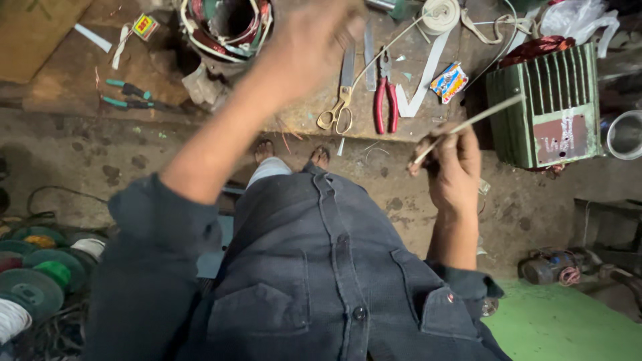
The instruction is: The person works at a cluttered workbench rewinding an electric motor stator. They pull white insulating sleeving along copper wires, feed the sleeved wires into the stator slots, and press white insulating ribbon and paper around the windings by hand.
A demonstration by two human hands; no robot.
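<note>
My right hand (pixel 455 170) is closed on a thin pale stick (pixel 478 119) that points up and right toward a green ribbed motor housing (pixel 545 110). My left hand (pixel 311 40) is raised and blurred over the low wooden workbench (pixel 294 117), above the scissors (pixel 340 100); whether it holds anything is unclear. A motor stator with copper windings and white lacing (pixel 227 27) sits on the bench left of that hand. I stand over the bench in a dark shirt, my feet showing at its edge.
Red-handled pliers (pixel 383 93), a roll of white tape (pixel 438 15), a small colourful packet (pixel 448 81) and teal-handled tools (pixel 130 95) lie on the bench. Green wire spools (pixel 30 281) sit lower left, a metal pot (pixel 625 134) right, a small motor (pixel 552 266) on the floor.
</note>
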